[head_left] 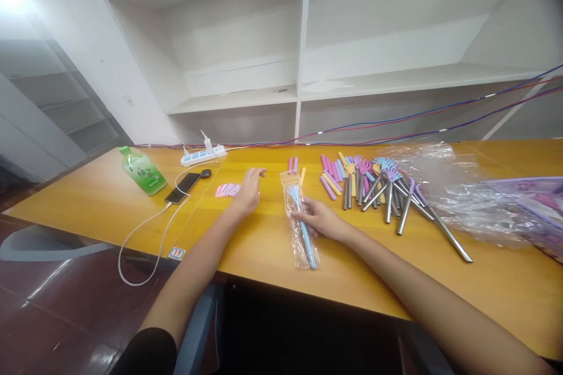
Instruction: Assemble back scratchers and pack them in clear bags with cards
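Observation:
A clear plastic bag [299, 249] holding a light blue claw-headed stick [307, 240] lies near the middle of the table. My right hand [323, 220] grips it from the right side, thumb over the bag. To the left, my left hand [251, 188] is raised over the table with its fingers bent and apart, holding nothing. Pink printed cards [227, 190] lie just left of it. Right of the bag is a pile of metal rods with colored claw heads [389, 181], beside loose pink, purple and yellow tubes [331, 181].
Crumpled clear plastic [457, 187] and a purple patterned bag [539, 199] cover the right side. A green bottle [143, 171], black phone [182, 187], white cable and power strip [203, 155] are at the left. White shelves [303, 41] stand behind the table.

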`<state>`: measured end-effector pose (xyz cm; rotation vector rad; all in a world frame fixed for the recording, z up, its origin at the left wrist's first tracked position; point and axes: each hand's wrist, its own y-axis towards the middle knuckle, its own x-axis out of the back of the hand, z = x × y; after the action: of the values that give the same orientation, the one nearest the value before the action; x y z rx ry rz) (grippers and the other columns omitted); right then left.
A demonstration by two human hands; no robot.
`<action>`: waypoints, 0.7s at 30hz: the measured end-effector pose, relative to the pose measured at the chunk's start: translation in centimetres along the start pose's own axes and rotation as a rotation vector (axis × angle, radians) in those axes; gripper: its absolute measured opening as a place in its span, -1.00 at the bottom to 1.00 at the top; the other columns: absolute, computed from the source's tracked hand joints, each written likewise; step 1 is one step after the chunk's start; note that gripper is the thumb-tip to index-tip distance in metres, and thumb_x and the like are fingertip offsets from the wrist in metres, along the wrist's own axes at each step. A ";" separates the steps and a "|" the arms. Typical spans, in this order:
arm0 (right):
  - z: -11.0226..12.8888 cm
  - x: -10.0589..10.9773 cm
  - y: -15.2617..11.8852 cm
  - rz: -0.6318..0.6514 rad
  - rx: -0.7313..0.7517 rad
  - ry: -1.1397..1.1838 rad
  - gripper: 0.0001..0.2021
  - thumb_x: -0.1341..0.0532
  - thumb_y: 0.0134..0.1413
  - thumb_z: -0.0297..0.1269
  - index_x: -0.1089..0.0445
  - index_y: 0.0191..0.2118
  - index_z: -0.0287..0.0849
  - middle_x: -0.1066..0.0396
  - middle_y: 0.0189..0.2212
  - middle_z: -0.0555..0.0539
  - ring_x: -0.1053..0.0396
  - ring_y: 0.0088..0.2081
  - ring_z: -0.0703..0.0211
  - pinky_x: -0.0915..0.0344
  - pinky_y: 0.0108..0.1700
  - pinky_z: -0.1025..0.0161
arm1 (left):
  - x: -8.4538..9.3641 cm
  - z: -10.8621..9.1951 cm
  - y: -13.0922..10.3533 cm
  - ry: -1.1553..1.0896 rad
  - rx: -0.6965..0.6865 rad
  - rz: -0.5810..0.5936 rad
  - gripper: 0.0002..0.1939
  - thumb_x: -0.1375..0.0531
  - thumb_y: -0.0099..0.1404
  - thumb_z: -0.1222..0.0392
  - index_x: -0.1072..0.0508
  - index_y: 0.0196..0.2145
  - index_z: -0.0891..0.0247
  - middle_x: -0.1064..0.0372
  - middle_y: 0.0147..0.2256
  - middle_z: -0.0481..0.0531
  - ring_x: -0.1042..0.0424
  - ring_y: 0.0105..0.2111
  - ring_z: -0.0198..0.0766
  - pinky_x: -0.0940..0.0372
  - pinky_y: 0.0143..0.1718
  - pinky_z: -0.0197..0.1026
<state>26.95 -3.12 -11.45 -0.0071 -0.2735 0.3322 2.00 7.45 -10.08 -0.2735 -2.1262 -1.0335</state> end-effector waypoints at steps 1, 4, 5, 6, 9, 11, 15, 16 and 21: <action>0.0 -0.2 0.0 0.035 0.003 0.016 -0.50 -0.33 0.10 0.17 -0.27 -0.10 -0.14 -0.30 -0.60 0.14 -0.24 -0.66 0.28 -0.18 -0.62 0.32 | -0.3 -0.8 0.1 -0.044 -0.005 -0.020 -0.49 0.08 0.48 0.37 -0.26 0.30 0.16 -0.32 0.00 0.17 -0.36 0.04 -0.09 -0.29 0.18 0.08; -0.1 -0.9 -0.1 0.136 0.017 0.039 -0.47 -0.36 0.07 0.20 -0.27 -0.14 -0.14 -0.32 -0.54 0.12 -0.26 -0.62 0.30 -0.20 -0.59 0.33 | -1.1 -2.7 0.0 -0.128 -0.013 0.055 -0.61 0.02 0.56 0.13 -0.35 0.26 0.14 -0.28 -0.03 0.14 -0.36 0.01 -0.13 -0.29 0.16 -0.03; -0.1 -1.0 -0.1 0.152 0.024 0.041 -0.47 -0.36 0.06 0.21 -0.28 -0.14 -0.14 -0.32 -0.52 0.12 -0.27 -0.59 0.30 -0.22 -0.56 0.33 | -1.3 -3.0 -0.1 -0.145 -0.007 0.098 -0.61 -0.03 0.55 0.06 -0.37 0.24 0.14 -0.28 -0.03 0.14 -0.36 0.02 -0.13 -0.28 0.16 -0.05; 0.0 -1.2 -0.2 0.155 0.035 0.040 -0.47 -0.37 0.06 0.20 -0.29 -0.14 -0.14 -0.32 -0.50 0.11 -0.28 -0.55 0.30 -0.24 -0.53 0.34 | -1.3 -3.2 -0.1 -0.158 0.008 0.130 -0.60 -0.08 0.53 0.01 -0.40 0.22 0.14 -0.28 -0.03 0.14 -0.36 0.02 -0.12 -0.28 0.15 -0.06; 0.2 -1.2 -0.4 0.148 0.092 0.028 -0.48 -0.38 0.06 0.19 -0.34 -0.14 -0.16 -0.34 -0.43 0.06 -0.32 -0.42 0.24 -0.28 -0.42 0.32 | -1.2 -3.1 -0.3 -0.199 0.092 0.145 -0.59 -0.17 0.47 -0.10 -0.50 0.12 0.15 -0.32 -0.02 0.12 -0.39 -0.04 -0.14 -0.29 0.10 -0.09; 0.4 -1.2 -0.4 0.155 0.132 0.031 -0.48 -0.38 0.07 0.17 -0.36 -0.11 -0.17 -0.38 -0.37 0.02 -0.34 -0.35 0.21 -0.30 -0.35 0.30 | -1.1 -2.8 -0.3 -0.242 0.147 0.150 -0.59 -0.18 0.45 -0.14 -0.54 0.07 0.15 -0.39 -0.05 0.10 -0.42 -0.12 -0.16 -0.32 0.02 -0.12; 0.7 -1.1 -0.5 0.174 0.139 0.038 -0.46 -0.37 0.10 0.16 -0.36 -0.02 -0.17 -0.39 -0.32 0.01 -0.34 -0.32 0.20 -0.29 -0.28 0.27 | -1.2 -2.2 -0.3 -0.443 0.226 0.184 -0.59 -0.19 0.43 -0.14 -0.56 0.03 0.17 -0.53 -0.05 0.08 -0.49 -0.08 -0.15 -0.32 0.01 -0.17; 0.7 -1.1 -0.5 0.177 0.131 0.030 -0.46 -0.37 0.10 0.17 -0.36 -0.02 -0.17 -0.38 -0.33 0.02 -0.33 -0.33 0.20 -0.28 -0.28 0.27 | -1.4 -2.1 -0.3 -0.497 0.248 0.179 -0.59 -0.21 0.42 -0.13 -0.55 0.02 0.19 -0.55 -0.03 0.09 -0.50 -0.04 -0.13 -0.32 0.03 -0.17; 1.0 -1.1 -0.8 0.172 0.129 -0.045 -0.50 -0.34 0.11 0.19 -0.37 -0.11 -0.17 -0.38 -0.35 0.01 -0.31 -0.34 0.20 -0.25 -0.32 0.28 | -2.0 -1.9 -0.4 -0.579 0.334 0.128 -0.64 -0.25 0.37 -0.08 -0.54 -0.06 0.25 -0.57 -0.09 0.11 -0.53 -0.06 -0.13 -0.33 0.03 -0.16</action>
<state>25.97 -4.24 -10.76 0.1042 -0.2962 0.5214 4.24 6.02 -10.97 -0.5900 -2.7086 -0.5451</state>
